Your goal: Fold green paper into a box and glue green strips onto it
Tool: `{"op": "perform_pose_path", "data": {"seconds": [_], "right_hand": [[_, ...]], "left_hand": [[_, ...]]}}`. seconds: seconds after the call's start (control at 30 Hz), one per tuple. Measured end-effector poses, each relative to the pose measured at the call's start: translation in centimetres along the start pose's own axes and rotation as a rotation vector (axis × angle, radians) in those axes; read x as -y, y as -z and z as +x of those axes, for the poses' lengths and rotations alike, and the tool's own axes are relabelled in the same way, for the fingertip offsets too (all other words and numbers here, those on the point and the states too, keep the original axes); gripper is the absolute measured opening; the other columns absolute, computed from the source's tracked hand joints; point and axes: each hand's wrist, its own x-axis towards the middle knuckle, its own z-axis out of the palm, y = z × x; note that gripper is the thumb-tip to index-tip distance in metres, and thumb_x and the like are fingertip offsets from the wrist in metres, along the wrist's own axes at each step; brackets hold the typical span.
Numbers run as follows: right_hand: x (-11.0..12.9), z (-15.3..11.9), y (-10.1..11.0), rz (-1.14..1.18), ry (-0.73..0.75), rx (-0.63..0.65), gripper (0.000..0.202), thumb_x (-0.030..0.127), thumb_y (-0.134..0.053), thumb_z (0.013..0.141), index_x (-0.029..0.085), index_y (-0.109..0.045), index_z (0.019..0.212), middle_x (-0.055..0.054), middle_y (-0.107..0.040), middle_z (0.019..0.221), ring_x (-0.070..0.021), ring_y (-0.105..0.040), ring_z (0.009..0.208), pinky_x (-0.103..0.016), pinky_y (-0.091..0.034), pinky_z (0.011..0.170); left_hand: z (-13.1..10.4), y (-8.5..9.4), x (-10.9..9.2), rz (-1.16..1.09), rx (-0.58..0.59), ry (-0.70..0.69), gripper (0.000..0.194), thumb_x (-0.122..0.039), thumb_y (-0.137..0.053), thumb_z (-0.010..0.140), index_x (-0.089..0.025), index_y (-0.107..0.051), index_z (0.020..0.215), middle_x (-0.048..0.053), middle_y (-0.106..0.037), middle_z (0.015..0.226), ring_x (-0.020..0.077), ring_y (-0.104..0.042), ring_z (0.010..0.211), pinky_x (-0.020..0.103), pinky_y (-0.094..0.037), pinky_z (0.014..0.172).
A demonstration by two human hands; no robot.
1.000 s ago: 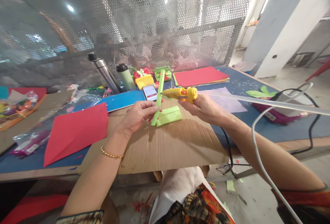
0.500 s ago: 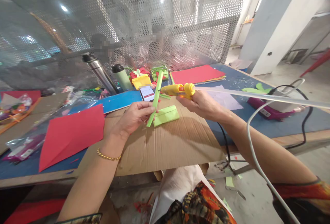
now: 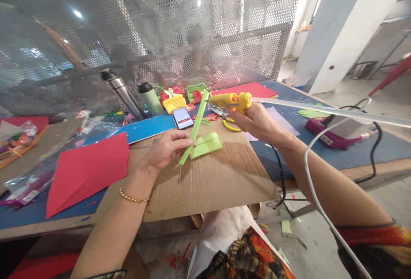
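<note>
Between thumb and fingers, my left hand [image 3: 170, 148] pinches a long green paper strip [image 3: 199, 118], which slants up and away from me. My right hand [image 3: 257, 120] grips a yellow hot glue gun [image 3: 229, 100] whose nozzle points left, close to the strip's upper end. A long clear glue stick [image 3: 305, 107] runs out of the gun's back to the right. Just beyond my left fingertips, a folded light-green paper piece [image 3: 207, 145] lies on the cardboard sheet [image 3: 205, 185]. Whether the nozzle touches the strip I cannot tell.
A phone [image 3: 183, 118], yellow-handled pliers [image 3: 231, 126] and small paper crafts [image 3: 174, 103] lie behind the cardboard. Red paper [image 3: 90, 172] and two bottles, one steel [image 3: 123, 93] and one green [image 3: 150, 99], are to the left. A white cable [image 3: 310, 172] crosses before my right arm.
The glue gun and my right hand have shifted slightly right and up, uncovering the pliers. The strip is still in my left hand and leans a little more to the right.
</note>
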Motion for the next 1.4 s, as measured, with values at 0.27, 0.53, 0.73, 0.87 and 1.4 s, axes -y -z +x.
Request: {"op": "perform_pose_path", "data": {"seconds": [0.27,0.53,0.73,0.87,1.4], "right_hand": [[-0.3,0.1,0.5,-0.025,0.006,-0.055,0.040,0.036,-0.052,0.097,0.025,-0.034,0.063,0.003,-0.039,0.057,-0.0113,-0.036,0.056,-0.032,-0.028,0.056],[0.2,0.2,0.9,-0.027,0.037,-0.123,0.028,0.030,-0.050,0.097,0.024,-0.043,0.071,0.004,-0.042,0.058,-0.0116,-0.041,0.056,-0.031,-0.034,0.056],[0.4,-0.5,0.4,0.025,0.072,-0.057,0.041,0.037,-0.048,0.100,0.025,-0.041,0.062,0.004,-0.044,0.050,-0.0102,-0.042,0.050,-0.029,-0.037,0.053],[0.6,-1.2,-1.2,0.087,0.092,0.125,0.049,0.043,-0.046,0.100,0.024,-0.041,0.055,0.002,-0.047,0.047,-0.0094,-0.043,0.047,-0.028,-0.037,0.050],[1.4,-1.6,-2.6,0.111,0.046,0.211,0.031,0.042,-0.046,0.099,0.025,-0.050,0.074,0.005,-0.041,0.048,-0.0118,-0.038,0.045,-0.029,-0.033,0.046]], "left_hand": [[0.1,0.2,0.1,0.055,0.021,-0.012,0.027,-0.038,-0.090,0.061,-0.014,-0.078,0.064,0.002,-0.064,0.054,0.0064,-0.050,0.046,0.017,-0.033,0.044],[0.1,0.1,0.2,0.021,0.012,-0.001,0.028,-0.038,-0.091,0.061,-0.013,-0.076,0.064,0.003,-0.067,0.056,0.0078,-0.054,0.048,0.017,-0.038,0.046],[0.9,0.2,0.7,-0.076,-0.098,-0.065,0.031,-0.038,-0.093,0.061,-0.012,-0.077,0.069,0.001,-0.064,0.056,0.0079,-0.053,0.047,0.020,-0.040,0.047],[1.4,0.6,1.1,-0.115,-0.174,-0.108,0.035,-0.041,-0.093,0.062,-0.012,-0.078,0.074,0.001,-0.064,0.059,0.0080,-0.055,0.049,0.020,-0.041,0.049],[1.1,0.4,1.1,-0.060,-0.062,-0.153,0.043,-0.053,-0.093,0.066,-0.014,-0.078,0.077,0.000,-0.063,0.057,0.0080,-0.055,0.050,0.021,-0.040,0.049]]}}
